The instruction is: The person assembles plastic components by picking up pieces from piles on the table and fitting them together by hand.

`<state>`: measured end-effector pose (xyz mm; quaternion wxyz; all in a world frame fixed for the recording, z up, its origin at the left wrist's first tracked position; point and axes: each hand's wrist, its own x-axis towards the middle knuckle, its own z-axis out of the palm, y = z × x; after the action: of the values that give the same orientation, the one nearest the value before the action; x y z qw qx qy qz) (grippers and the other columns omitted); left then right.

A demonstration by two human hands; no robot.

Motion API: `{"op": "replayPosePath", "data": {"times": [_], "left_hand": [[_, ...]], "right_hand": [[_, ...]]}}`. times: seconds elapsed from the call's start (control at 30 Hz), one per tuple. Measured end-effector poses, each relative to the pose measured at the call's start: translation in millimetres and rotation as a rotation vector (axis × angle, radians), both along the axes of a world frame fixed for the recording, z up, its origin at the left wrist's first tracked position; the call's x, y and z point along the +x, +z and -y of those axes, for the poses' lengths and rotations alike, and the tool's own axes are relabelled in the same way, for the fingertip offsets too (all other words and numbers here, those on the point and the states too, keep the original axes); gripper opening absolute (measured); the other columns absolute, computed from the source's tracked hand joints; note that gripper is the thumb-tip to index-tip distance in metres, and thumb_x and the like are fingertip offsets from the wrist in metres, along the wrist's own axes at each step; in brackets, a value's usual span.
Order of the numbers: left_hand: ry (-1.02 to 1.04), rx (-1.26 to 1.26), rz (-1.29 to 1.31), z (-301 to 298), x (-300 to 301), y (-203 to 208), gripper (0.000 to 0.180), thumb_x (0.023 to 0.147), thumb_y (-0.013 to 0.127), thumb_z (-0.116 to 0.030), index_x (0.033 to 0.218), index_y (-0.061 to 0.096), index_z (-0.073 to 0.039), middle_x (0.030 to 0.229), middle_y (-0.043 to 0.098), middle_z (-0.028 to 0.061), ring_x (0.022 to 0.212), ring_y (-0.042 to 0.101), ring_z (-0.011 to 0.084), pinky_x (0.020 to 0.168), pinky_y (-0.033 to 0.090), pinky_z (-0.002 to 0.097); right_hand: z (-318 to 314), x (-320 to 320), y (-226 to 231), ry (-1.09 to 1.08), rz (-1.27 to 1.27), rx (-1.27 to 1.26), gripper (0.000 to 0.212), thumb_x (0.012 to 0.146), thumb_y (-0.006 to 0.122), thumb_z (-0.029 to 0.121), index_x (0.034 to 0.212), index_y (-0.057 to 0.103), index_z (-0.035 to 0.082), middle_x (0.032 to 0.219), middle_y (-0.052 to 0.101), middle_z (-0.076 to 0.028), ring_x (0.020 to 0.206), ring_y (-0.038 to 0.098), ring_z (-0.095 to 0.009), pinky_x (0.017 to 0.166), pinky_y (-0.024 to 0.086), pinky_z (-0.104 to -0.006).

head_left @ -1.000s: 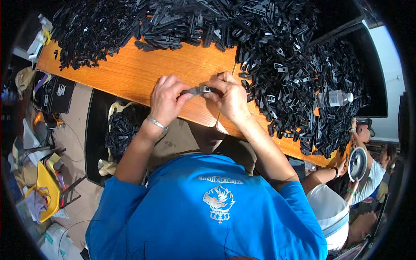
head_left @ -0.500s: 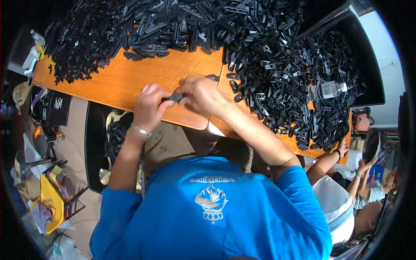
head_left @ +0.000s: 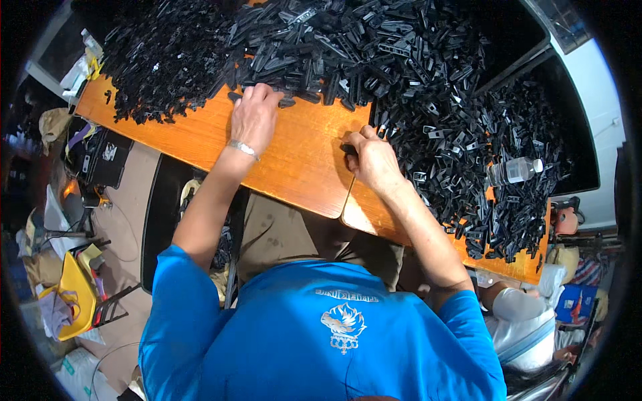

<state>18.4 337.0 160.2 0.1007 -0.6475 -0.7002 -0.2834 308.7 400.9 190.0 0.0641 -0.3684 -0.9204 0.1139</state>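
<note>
My left hand (head_left: 254, 115) reaches to the near edge of a pile of long black plastic pieces (head_left: 314, 60). Its fingers are curled down over one black piece (head_left: 286, 103) there, and their tips are partly hidden. My right hand (head_left: 373, 159) is by the seam between the two tabletops, its fingers closed around a small dark plastic part (head_left: 348, 148) that sticks out on the left side. Just right of it begins a heap of short black clip-like parts (head_left: 435, 127).
A heap of tiny black parts (head_left: 167, 67) covers the far left of the wooden table (head_left: 301, 160). A clear plastic bottle (head_left: 515, 171) lies on the right heap. A yellow chair (head_left: 79, 294) stands at the left. Another person (head_left: 521, 327) sits at the right.
My hands have moved apart from the black part they held together. The left has gone forward to the long pieces, the right rightward to the seam. The whole view has shifted slightly.
</note>
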Motion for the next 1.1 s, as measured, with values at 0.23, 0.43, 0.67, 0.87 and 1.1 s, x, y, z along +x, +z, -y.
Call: {"op": "replayPosePath", "data": {"times": [0.23,0.43,0.67,0.87,1.1], "left_hand": [[-0.06,-0.088,-0.023,-9.7,4.5,-15.8,0.035,0.086,0.082,-0.001,0.119,0.073,-0.008,0.119,0.066,0.0115,0.117,0.064,0.0361,0.097,0.054,0.0481],[-0.207,-0.178,0.291,30.6,41.6,-10.0,0.031,0.096,0.074,-0.004,0.126,0.071,-0.008,0.115,0.068,0.0169,0.109,0.066,0.0438,0.091,0.056,0.0511],[-0.151,-0.101,0.184,57.6,39.8,-10.4,0.031,0.094,0.079,-0.01,0.124,0.076,-0.008,0.11,0.068,0.0145,0.109,0.066,0.0388,0.093,0.055,0.0487],[-0.103,-0.008,0.295,71.7,32.5,-18.9,0.025,0.086,0.088,-0.013,0.108,0.078,-0.005,0.106,0.068,0.0126,0.104,0.064,0.0361,0.089,0.054,0.0465],[-0.119,-0.005,0.352,71.4,28.9,-28.7,0.025,0.082,0.09,-0.01,0.101,0.076,-0.004,0.103,0.068,0.0114,0.1,0.064,0.0359,0.085,0.053,0.0461]], "right_hand": [[30.7,-6.2,-5.2,-0.003,-0.433,-0.331,0.028,0.085,0.077,0.008,0.113,0.078,0.008,0.102,0.068,-0.017,0.091,0.072,-0.041,0.083,0.061,-0.0478],[43.5,8.5,-14.5,0.011,-0.312,0.04,0.017,0.085,0.079,0.008,0.101,0.074,0.005,0.095,0.069,-0.016,0.092,0.073,-0.039,0.078,0.06,-0.0482],[28.8,-2.9,-9.4,0.045,-0.124,0.004,0.022,0.083,0.077,0.007,0.105,0.075,0.006,0.1,0.072,-0.017,0.09,0.075,-0.042,0.08,0.061,-0.0514],[18.4,-38.7,-8.0,0.099,-0.299,-0.049,0.037,0.085,0.084,0.007,0.121,0.077,0.01,0.103,0.071,-0.014,0.091,0.074,-0.04,0.078,0.061,-0.049],[1.6,-55.3,-22.6,0.21,-0.285,-0.056,0.03,0.083,0.085,0.007,0.112,0.08,0.008,0.104,0.07,-0.013,0.092,0.074,-0.039,0.078,0.061,-0.0486]]}}
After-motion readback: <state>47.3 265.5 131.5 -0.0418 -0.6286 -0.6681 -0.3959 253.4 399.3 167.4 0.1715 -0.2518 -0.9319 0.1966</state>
